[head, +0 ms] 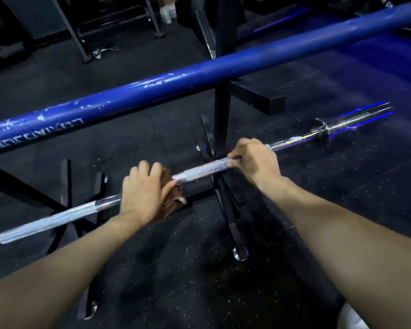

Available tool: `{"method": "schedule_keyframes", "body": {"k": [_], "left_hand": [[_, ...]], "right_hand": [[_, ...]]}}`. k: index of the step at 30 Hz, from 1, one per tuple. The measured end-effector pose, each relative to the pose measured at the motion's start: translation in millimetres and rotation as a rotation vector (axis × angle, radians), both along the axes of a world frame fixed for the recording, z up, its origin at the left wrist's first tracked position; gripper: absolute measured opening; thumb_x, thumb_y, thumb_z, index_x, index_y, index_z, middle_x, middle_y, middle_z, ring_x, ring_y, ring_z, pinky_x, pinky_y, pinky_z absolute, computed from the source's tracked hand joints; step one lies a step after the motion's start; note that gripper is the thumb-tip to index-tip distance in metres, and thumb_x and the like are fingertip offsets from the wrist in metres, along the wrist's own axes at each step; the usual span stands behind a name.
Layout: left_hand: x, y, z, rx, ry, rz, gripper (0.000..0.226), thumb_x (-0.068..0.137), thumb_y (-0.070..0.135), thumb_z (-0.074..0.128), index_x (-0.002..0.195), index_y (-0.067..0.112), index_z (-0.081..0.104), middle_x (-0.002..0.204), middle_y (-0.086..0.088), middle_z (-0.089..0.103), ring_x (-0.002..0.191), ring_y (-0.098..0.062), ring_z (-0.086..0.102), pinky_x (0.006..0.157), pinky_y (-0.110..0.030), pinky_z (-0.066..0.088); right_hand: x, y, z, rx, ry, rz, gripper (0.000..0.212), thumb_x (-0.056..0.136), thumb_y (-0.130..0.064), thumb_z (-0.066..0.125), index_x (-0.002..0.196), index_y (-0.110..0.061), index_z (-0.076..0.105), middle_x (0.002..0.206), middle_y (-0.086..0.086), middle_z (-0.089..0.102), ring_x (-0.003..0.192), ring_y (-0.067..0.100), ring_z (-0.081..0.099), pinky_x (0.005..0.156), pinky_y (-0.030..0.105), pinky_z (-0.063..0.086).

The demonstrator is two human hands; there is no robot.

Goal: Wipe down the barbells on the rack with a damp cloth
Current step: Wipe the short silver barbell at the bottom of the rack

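Note:
A chrome barbell (pixel 204 168) with knurled sections runs from the lower left to the upper right, resting on a black rack (pixel 222 110). My left hand (pixel 141 193) wraps a brown cloth (pixel 173 198) round the bar near its middle. My right hand (pixel 255 162) grips the bar further right, just past the rack's upright. Above and behind, a thick blue bar (pixel 199 72) with chipped paint lies across the rack in the same direction.
Black rubber flooring with white flecks lies below. Black rack legs (pixel 230 222) and feet spread out under the bar. More dark gym frames (pixel 81 32) stand at the back. A blue mat area (pixel 377 58) shows at the upper right.

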State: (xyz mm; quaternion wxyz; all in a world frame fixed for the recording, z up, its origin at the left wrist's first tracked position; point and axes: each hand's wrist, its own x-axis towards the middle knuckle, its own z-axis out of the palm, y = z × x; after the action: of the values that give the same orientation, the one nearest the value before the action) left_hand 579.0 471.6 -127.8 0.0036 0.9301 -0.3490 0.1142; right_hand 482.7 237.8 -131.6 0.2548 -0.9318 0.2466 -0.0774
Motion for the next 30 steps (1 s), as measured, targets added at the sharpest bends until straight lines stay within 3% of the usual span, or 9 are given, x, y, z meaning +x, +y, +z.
{"method": "schedule_keyframes", "body": {"k": [2, 5, 8, 11, 15, 19, 22, 27, 30], "left_hand": [[3.1, 6.3, 1.6, 0.025, -0.018, 0.014, 0.047, 0.085, 0.051, 0.046, 0.095, 0.006, 0.053, 0.092, -0.020, 0.051, 0.079, -0.039, 0.052, 0.063, -0.046, 0.045], [-10.2, -43.1, 3.5, 0.053, 0.081, 0.070, 0.047, 0.091, 0.054, 0.042, 0.113, 0.013, 0.048, 0.113, -0.014, 0.048, 0.101, -0.035, 0.047, 0.079, -0.044, 0.040], [-21.5, -92.1, 2.9, 0.006, 0.142, 0.047, 0.046, 0.094, 0.054, 0.037, 0.120, 0.017, 0.043, 0.121, -0.011, 0.044, 0.109, -0.032, 0.042, 0.086, -0.042, 0.036], [-20.1, -80.9, -1.5, 0.036, 0.117, -0.018, 0.048, 0.093, 0.055, 0.038, 0.118, 0.015, 0.044, 0.117, -0.011, 0.044, 0.104, -0.032, 0.043, 0.082, -0.041, 0.036], [-11.4, -24.0, -0.8, -0.013, -0.006, -0.037, 0.048, 0.083, 0.053, 0.044, 0.100, 0.010, 0.056, 0.095, -0.016, 0.049, 0.084, -0.036, 0.050, 0.066, -0.041, 0.040], [-12.7, -38.0, 3.5, 0.063, 0.066, 0.081, 0.047, 0.092, 0.054, 0.041, 0.114, 0.013, 0.048, 0.113, -0.014, 0.046, 0.101, -0.034, 0.045, 0.081, -0.043, 0.038], [-24.5, -88.9, 0.9, 0.008, 0.129, 0.074, 0.047, 0.094, 0.054, 0.036, 0.121, 0.016, 0.043, 0.122, -0.011, 0.044, 0.110, -0.032, 0.042, 0.087, -0.041, 0.035], [-21.0, -68.1, -0.7, 0.031, 0.100, -0.022, 0.049, 0.092, 0.056, 0.037, 0.118, 0.015, 0.044, 0.115, -0.011, 0.044, 0.103, -0.031, 0.043, 0.082, -0.040, 0.035], [-13.4, -22.8, -1.9, 0.010, 0.007, 0.051, 0.049, 0.088, 0.054, 0.043, 0.108, 0.010, 0.052, 0.104, -0.016, 0.048, 0.092, -0.035, 0.047, 0.074, -0.043, 0.038]], "right_hand": [[0.4, 0.0, -0.9, -0.018, -0.009, -0.003, 0.027, 0.080, -0.035, 0.072, 0.105, -0.025, 0.068, 0.106, -0.003, 0.060, 0.102, 0.015, 0.053, 0.072, 0.022, 0.027], [-0.2, 0.7, 1.7, -0.018, -0.011, -0.001, 0.026, 0.080, -0.035, 0.072, 0.105, -0.025, 0.069, 0.105, -0.004, 0.060, 0.104, 0.014, 0.051, 0.071, 0.023, 0.026], [0.5, 0.8, 2.2, -0.017, -0.016, -0.003, 0.028, 0.079, -0.036, 0.073, 0.104, -0.025, 0.069, 0.106, -0.002, 0.060, 0.104, 0.017, 0.053, 0.072, 0.024, 0.028], [-0.8, 0.6, 2.4, -0.013, -0.001, -0.005, 0.029, 0.079, -0.037, 0.073, 0.105, -0.025, 0.068, 0.107, -0.003, 0.059, 0.102, 0.019, 0.055, 0.072, 0.023, 0.029], [0.3, 0.7, 0.5, 0.002, 0.010, 0.003, 0.028, 0.081, -0.035, 0.071, 0.107, -0.026, 0.068, 0.107, -0.004, 0.059, 0.101, 0.017, 0.055, 0.073, 0.023, 0.028], [0.2, 2.0, 2.7, -0.003, -0.002, -0.004, 0.025, 0.081, -0.034, 0.071, 0.105, -0.026, 0.069, 0.106, -0.004, 0.060, 0.105, 0.014, 0.051, 0.074, 0.024, 0.029], [-2.2, 3.9, 8.8, -0.001, -0.017, -0.010, 0.026, 0.081, -0.034, 0.072, 0.106, -0.025, 0.068, 0.107, -0.001, 0.059, 0.106, 0.016, 0.051, 0.076, 0.025, 0.032], [-4.2, 5.3, 11.0, -0.011, 0.001, -0.005, 0.029, 0.082, -0.034, 0.071, 0.109, -0.025, 0.068, 0.109, 0.000, 0.058, 0.109, 0.018, 0.051, 0.080, 0.027, 0.034], [-2.5, 4.4, 7.6, 0.010, 0.002, -0.017, 0.028, 0.082, -0.032, 0.072, 0.108, -0.025, 0.068, 0.107, 0.000, 0.058, 0.105, 0.018, 0.053, 0.076, 0.025, 0.031]]}}
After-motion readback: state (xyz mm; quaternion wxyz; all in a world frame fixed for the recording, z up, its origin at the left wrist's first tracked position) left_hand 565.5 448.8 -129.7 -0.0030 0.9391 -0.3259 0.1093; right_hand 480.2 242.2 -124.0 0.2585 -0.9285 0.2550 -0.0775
